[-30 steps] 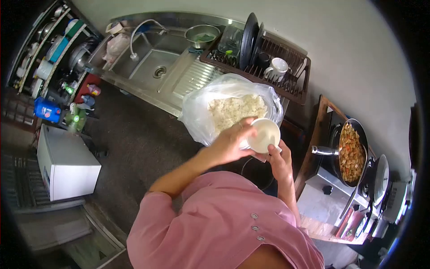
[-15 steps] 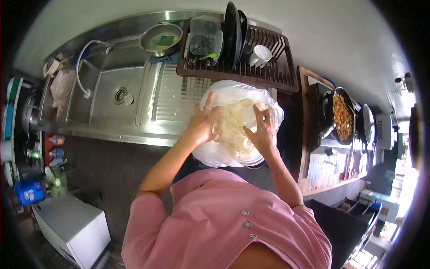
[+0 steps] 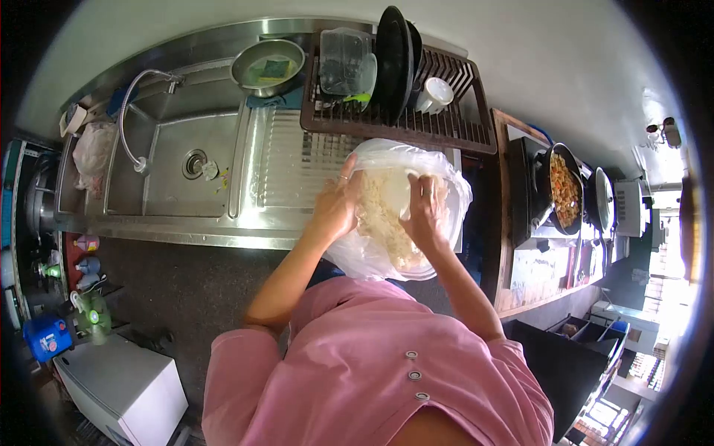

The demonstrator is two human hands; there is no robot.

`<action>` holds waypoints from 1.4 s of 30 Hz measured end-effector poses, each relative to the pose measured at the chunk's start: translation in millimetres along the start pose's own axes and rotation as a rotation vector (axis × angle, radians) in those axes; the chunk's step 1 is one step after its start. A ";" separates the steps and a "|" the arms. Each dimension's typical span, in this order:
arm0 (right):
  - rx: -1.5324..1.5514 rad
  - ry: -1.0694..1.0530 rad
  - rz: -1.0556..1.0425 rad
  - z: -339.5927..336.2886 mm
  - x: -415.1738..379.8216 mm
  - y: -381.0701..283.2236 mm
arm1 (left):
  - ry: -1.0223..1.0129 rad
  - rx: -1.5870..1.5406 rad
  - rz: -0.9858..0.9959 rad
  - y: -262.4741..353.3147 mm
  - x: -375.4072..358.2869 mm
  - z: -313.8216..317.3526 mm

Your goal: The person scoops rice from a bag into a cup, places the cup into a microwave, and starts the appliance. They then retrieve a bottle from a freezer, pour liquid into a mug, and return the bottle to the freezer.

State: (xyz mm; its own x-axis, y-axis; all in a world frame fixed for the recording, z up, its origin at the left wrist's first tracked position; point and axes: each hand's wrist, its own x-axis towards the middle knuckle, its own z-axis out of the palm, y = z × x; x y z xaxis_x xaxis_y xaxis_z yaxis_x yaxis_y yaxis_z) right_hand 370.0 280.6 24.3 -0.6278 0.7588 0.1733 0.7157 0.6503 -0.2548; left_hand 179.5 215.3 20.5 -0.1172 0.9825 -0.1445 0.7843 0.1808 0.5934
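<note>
A plastic bag (image 3: 387,152), white and see-through, lines a round container at the counter's front edge, close against my body. Inside lies a pale, crumbly mass (image 3: 383,227) that looks like cooked rice. My left hand (image 3: 338,207) is at the bag's left side, fingers along its rim and thumb side toward the food. Over the right half of the food, my right hand (image 3: 425,217) has its fingers bent down onto a smooth white rounded piece (image 3: 399,195), partly covered by the fingers.
A brown dish rack (image 3: 349,123) behind the bag holds black pans (image 3: 394,67), a clear container (image 3: 343,63) and a white mug (image 3: 435,95). Leftward are a metal bowl (image 3: 260,88) and the sink (image 3: 171,197). A pan of chopped food (image 3: 565,189) sits on the stove at right.
My right hand has shifted slightly left and its spread fingers have closed in on the white piece. My left hand's fingers have drawn together at the bag's rim. The view has tilted slightly.
</note>
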 end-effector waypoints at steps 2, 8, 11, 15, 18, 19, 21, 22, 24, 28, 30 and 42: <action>-0.001 -0.048 -0.037 -1.6 -21.2 -2.1 | -0.008 0.026 -0.031 1.2 1.3 1.3; 0.131 -0.207 -0.024 -44.5 -27.7 -2.1 | 0.005 -0.020 0.013 -2.3 1.8 2.8; 0.088 -0.039 -0.091 -37.7 2.3 5.2 | 0.031 -0.004 0.051 -4.5 2.0 6.4; 0.133 -0.104 -0.038 -6.0 18.7 -3.4 | 0.077 -0.003 0.074 -8.5 2.8 8.8; 0.012 -0.176 -0.153 -5.9 -12.5 -12.2 | -0.036 0.002 -0.042 -0.4 4.6 -2.6; 0.062 -0.268 -0.112 -21.6 -19.3 -23.1 | -0.033 -0.005 -0.043 -0.8 6.6 -2.5; 0.085 -0.240 -0.179 -27.8 -28.3 -22.6 | -0.031 -0.022 -0.042 -2.8 9.4 1.1; 0.097 -0.228 -0.217 -30.5 -29.4 -20.8 | -0.009 -0.042 -0.030 -3.5 9.5 1.6; 0.057 -0.210 -0.226 -33.0 -27.8 -15.1 | 0.024 -0.076 -0.003 -5.6 6.7 2.7; -0.020 -0.077 0.002 -44.0 2.0 20.8 | 0.031 -0.093 0.009 -5.9 8.9 1.4; -0.044 -0.124 0.093 -54.9 11.9 31.6 | 0.082 -0.073 0.041 -9.5 7.2 3.9; -0.107 -0.167 0.124 -13.4 -10.3 0.9 | 0.092 -0.109 0.057 -16.4 10.1 15.4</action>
State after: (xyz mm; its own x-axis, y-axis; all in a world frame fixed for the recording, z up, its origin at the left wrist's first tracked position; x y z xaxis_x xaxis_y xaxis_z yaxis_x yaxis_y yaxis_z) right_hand 381.2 273.9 35.1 -0.5687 0.8224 -0.0153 0.8133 0.5594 -0.1601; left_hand 174.8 221.6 -2.9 -0.1336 0.9903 -0.0381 0.7208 0.1235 0.6820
